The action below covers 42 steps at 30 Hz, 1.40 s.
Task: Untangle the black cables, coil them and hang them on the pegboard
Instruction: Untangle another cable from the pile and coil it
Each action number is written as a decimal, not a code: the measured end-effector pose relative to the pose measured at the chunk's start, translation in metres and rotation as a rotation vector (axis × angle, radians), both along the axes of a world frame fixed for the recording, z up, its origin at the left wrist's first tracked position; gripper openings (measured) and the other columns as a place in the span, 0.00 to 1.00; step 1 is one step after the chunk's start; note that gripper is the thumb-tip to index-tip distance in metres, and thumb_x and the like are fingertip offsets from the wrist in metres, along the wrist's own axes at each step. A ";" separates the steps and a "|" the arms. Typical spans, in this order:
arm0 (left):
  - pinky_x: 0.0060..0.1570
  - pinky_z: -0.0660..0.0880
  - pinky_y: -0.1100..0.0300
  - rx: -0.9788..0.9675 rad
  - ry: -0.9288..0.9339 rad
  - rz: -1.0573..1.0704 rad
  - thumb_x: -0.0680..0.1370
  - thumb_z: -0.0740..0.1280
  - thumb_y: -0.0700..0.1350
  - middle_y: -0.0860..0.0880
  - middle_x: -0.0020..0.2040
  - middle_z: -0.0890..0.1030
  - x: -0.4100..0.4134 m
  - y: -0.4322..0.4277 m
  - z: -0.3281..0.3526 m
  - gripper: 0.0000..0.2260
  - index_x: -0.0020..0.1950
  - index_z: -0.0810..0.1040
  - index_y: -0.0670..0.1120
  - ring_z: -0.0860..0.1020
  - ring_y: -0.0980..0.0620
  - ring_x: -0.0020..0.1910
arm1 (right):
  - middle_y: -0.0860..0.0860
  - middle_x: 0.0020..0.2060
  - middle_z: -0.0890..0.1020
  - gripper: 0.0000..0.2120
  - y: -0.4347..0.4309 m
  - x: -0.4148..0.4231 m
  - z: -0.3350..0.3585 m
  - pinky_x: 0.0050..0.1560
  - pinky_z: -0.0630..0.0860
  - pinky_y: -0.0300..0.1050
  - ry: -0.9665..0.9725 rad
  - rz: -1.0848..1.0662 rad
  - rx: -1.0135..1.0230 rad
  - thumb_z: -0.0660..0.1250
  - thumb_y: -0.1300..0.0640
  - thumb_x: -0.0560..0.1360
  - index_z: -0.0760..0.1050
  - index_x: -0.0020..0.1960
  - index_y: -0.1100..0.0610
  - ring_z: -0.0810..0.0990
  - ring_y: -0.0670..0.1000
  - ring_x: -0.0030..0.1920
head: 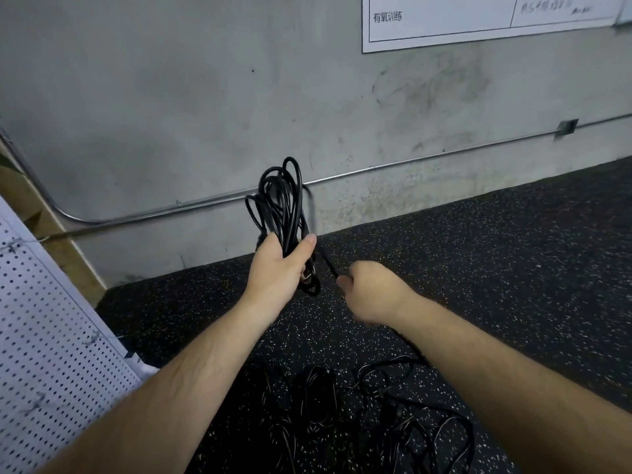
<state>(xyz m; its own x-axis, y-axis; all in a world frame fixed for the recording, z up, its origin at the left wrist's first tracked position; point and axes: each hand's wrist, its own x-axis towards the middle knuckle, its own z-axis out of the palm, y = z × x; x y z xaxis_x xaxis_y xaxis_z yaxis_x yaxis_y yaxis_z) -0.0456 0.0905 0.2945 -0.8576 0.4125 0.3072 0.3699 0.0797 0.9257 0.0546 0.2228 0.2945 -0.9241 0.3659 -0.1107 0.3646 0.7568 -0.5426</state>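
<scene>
Coiling: the left hand [278,265] is gripping the coil [280,200], fingers [307,244] wrapped round it. The right hand [371,292] is apparently pinching the blurred tail [326,260], which next needs winding on.

The coil [278,206] is partly hidden inside the left hand [277,268]; right of that grip 1 strand [312,213] is blurred; below, loose cables [376,384] are cut off.

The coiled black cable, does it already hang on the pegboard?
No, the left hand grips the coiled cable in the air, apart from the pegboard.
</scene>
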 end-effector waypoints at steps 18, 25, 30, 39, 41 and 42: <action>0.31 0.70 0.69 0.243 -0.257 -0.191 0.72 0.73 0.49 0.57 0.34 0.79 -0.009 -0.019 0.016 0.12 0.51 0.77 0.46 0.68 0.61 0.26 | 0.53 0.32 0.76 0.16 0.037 0.002 0.021 0.47 0.84 0.58 0.437 -0.546 -0.847 0.57 0.51 0.86 0.75 0.52 0.63 0.76 0.52 0.29; 0.31 0.71 0.69 0.314 -0.322 -0.158 0.72 0.74 0.48 0.56 0.34 0.76 -0.016 -0.025 0.018 0.14 0.54 0.78 0.45 0.67 0.60 0.26 | 0.50 0.28 0.80 0.10 0.045 0.003 0.038 0.36 0.82 0.49 0.505 -0.487 -1.098 0.59 0.59 0.84 0.75 0.47 0.59 0.75 0.49 0.27; 0.32 0.59 0.60 0.485 -0.510 -0.362 0.73 0.74 0.42 0.52 0.30 0.61 -0.030 -0.029 0.016 0.12 0.35 0.74 0.51 0.60 0.54 0.29 | 0.56 0.39 0.86 0.08 0.042 0.009 0.033 0.43 0.83 0.49 0.392 -0.305 -1.021 0.63 0.65 0.82 0.76 0.60 0.62 0.79 0.49 0.34; 0.41 0.71 0.58 0.223 -0.255 -0.298 0.70 0.77 0.39 0.54 0.34 0.76 -0.019 -0.029 0.017 0.12 0.44 0.74 0.47 0.76 0.57 0.32 | 0.60 0.50 0.87 0.16 0.040 0.011 0.041 0.46 0.78 0.48 0.697 -0.263 -1.215 0.60 0.70 0.82 0.73 0.67 0.59 0.76 0.49 0.36; 0.40 0.71 0.62 0.094 -0.184 -0.223 0.73 0.75 0.41 0.59 0.33 0.80 -0.015 -0.027 0.013 0.10 0.49 0.76 0.47 0.77 0.64 0.32 | 0.61 0.53 0.86 0.18 0.041 0.013 0.045 0.45 0.80 0.49 0.728 -0.217 -1.332 0.57 0.71 0.82 0.71 0.68 0.59 0.80 0.51 0.38; 0.39 0.71 0.64 0.034 -0.144 -0.193 0.75 0.74 0.43 0.61 0.34 0.80 -0.013 -0.025 0.012 0.09 0.51 0.77 0.47 0.77 0.66 0.32 | 0.61 0.54 0.86 0.19 0.040 0.013 0.047 0.46 0.82 0.51 0.728 -0.185 -1.364 0.56 0.72 0.82 0.70 0.69 0.57 0.82 0.53 0.41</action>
<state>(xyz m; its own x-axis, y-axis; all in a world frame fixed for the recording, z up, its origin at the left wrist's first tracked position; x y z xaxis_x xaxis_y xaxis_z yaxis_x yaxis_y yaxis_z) -0.0586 0.0651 0.3068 -0.7997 0.5648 0.2038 0.2393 -0.0116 0.9709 0.0677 0.2632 0.3415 -0.8792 0.4765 -0.0065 -0.2442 -0.4623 -0.8524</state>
